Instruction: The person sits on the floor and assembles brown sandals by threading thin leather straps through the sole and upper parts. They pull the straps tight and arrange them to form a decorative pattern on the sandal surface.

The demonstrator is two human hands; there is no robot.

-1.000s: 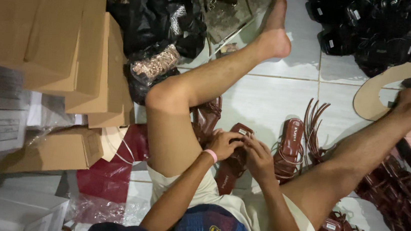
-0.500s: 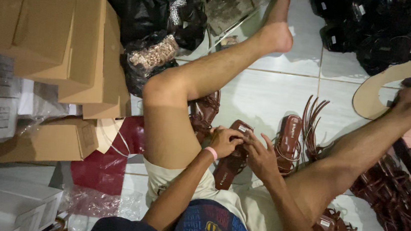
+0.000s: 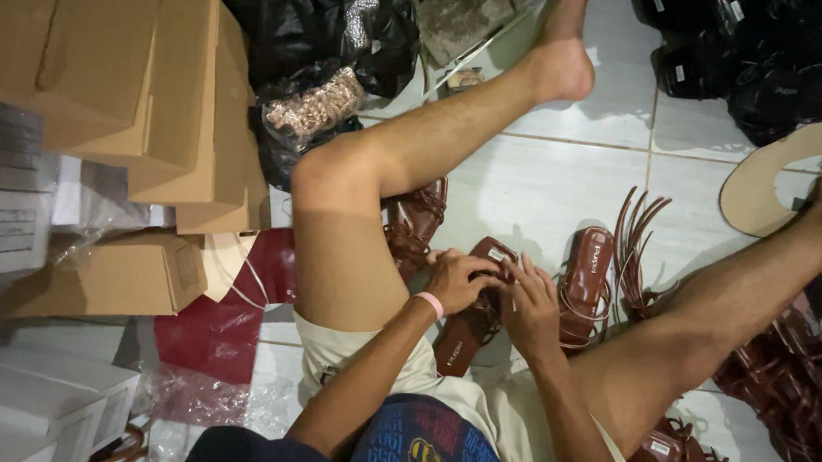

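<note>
Here a brown sandal is gripped by both hands between the legs.

The left hand is clamped on the upper straps, the right hand closed on the side just right of that grip. Compared with a second ago, little has shifted: the sandal is kept on the floor tiles, so the handling appears unfinished. A second sandal lies just right of the grip.
</note>
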